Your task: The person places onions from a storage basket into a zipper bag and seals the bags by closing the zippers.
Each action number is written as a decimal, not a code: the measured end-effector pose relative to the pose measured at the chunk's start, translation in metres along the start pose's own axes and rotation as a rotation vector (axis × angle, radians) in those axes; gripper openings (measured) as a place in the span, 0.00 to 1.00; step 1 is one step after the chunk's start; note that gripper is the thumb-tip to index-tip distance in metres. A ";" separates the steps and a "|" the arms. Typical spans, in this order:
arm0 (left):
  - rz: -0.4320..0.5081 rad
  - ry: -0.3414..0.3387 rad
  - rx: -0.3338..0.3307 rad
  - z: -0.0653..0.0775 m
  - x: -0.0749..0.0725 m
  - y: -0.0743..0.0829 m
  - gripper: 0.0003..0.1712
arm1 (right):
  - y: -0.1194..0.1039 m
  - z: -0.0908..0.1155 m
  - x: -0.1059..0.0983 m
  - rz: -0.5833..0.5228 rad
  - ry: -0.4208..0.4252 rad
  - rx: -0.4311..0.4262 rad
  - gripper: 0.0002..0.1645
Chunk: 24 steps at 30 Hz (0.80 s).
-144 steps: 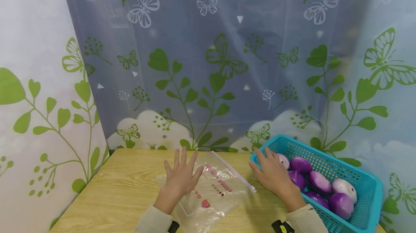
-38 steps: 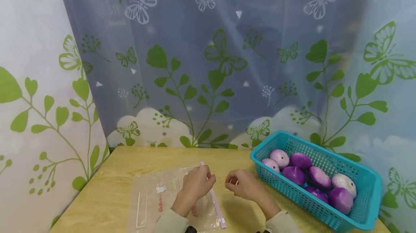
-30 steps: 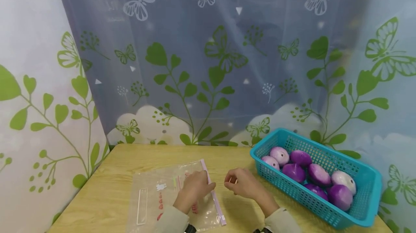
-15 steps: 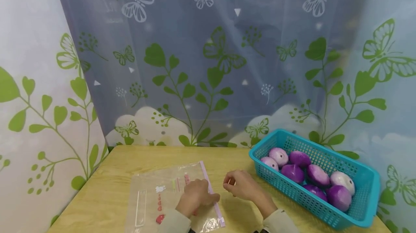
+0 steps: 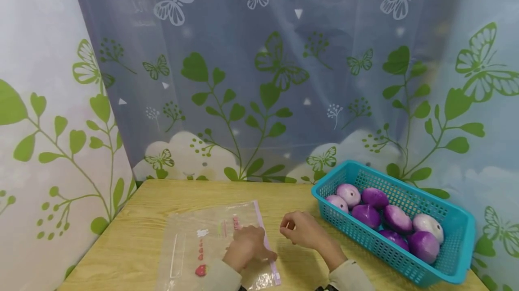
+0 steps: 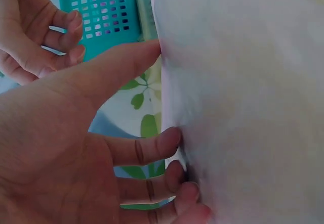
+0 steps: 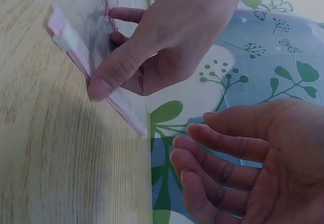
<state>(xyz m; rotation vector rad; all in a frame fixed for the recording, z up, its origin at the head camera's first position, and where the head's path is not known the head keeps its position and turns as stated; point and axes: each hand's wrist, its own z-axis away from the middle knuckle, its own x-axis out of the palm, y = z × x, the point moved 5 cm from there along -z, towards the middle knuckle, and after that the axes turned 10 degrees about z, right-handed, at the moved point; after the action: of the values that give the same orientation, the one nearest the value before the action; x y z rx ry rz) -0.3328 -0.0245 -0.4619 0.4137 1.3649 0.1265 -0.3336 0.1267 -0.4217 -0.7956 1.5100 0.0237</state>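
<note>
A clear zip bag [image 5: 186,228] printed with red hearts and a strawberry lies on the table. Its pale pink closing strip [image 5: 257,213] runs along the right edge, with a small slider [image 5: 277,278] at the near end. My left hand [image 5: 246,245] rests over the bag beside the strip. In the right wrist view the left thumb [image 7: 104,87] touches the strip while the other fingers lie against the bag. My right hand [image 5: 305,230] hovers between bag and basket, fingers loosely bent; the right wrist view shows nothing in that hand [image 7: 253,168].
A turquoise mesh basket [image 5: 365,243] stands at the right, holding several purple and whitish onions [image 5: 366,215]. The wooden table [image 5: 134,237] ends at a patterned curtain [image 5: 227,115] behind, with another pale curtain side [image 5: 48,115] at the left.
The bag has turned and shifted left since the earliest frame, and the right hand has left the basket. Lately the left hand has slid nearer along the strip; the right hand stays still.
</note>
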 end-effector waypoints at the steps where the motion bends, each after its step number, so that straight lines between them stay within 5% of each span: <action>1: -0.010 -0.012 0.001 0.001 0.000 0.001 0.27 | 0.000 0.000 0.000 -0.002 0.000 0.002 0.05; 11: 0.006 -0.040 0.011 0.003 -0.001 0.005 0.17 | 0.003 0.000 0.000 -0.005 0.004 -0.004 0.05; 16: 0.076 0.022 0.055 0.001 -0.005 0.005 0.14 | 0.004 0.000 0.002 -0.012 0.004 0.006 0.05; 24: 0.240 0.163 0.218 0.011 -0.034 0.018 0.14 | 0.009 -0.001 0.003 -0.105 0.012 0.120 0.08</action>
<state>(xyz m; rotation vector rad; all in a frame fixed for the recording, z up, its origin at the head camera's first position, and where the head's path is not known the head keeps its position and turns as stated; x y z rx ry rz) -0.3269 -0.0213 -0.4226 0.7642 1.4918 0.2141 -0.3382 0.1313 -0.4283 -0.7778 1.4645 -0.1484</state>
